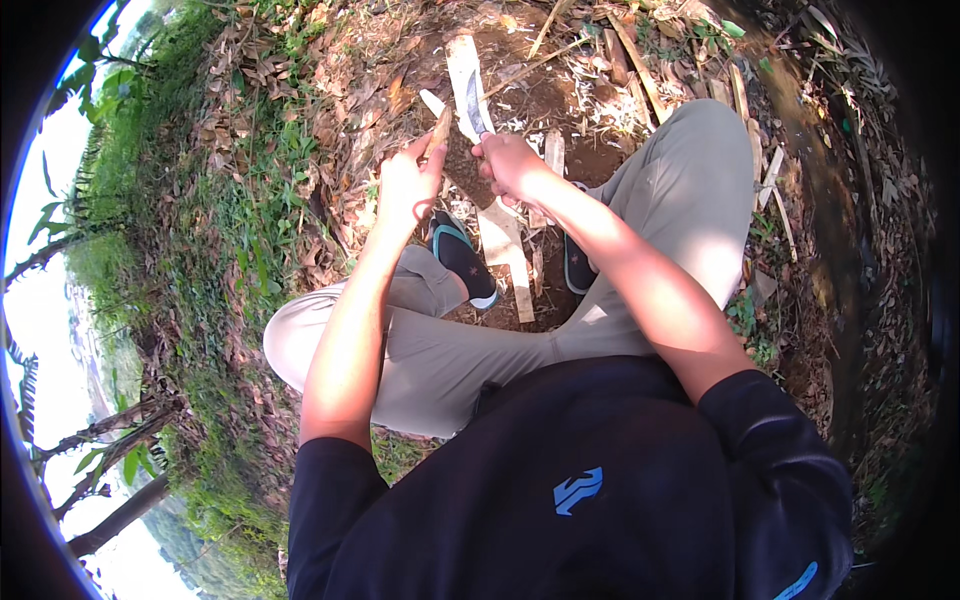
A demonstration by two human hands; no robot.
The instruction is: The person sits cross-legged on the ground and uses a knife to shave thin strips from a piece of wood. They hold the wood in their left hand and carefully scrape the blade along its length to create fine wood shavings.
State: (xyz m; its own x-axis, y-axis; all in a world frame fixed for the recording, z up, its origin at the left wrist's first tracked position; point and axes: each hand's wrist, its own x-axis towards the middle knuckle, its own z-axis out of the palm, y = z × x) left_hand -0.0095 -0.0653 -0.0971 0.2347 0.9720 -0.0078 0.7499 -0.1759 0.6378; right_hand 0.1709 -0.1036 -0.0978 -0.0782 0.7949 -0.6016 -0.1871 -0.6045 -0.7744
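Observation:
My left hand (408, 185) is closed round a short brown wooden stick (440, 132), its end pointing away from me. Beside that end shows a pale, bare-wood tip (432, 102); whether it belongs to the same stick I cannot tell. My right hand (508, 167) grips a large knife, mostly hiding the handle. The knife's broad blade (472, 98) points away from me, partly dark and partly bright in the sun. Stick and blade are close together, and I cannot tell whether they touch. Below my hands, a pale flat piece of wood (500, 235) lies between my feet.
I sit low with knees spread, my sandalled feet (462, 258) on either side of the wood. Wood shavings (612, 105) and split strips (772, 178) litter the soil at right. Dry leaves (345, 75) and green plants (250, 180) cover the slope at left.

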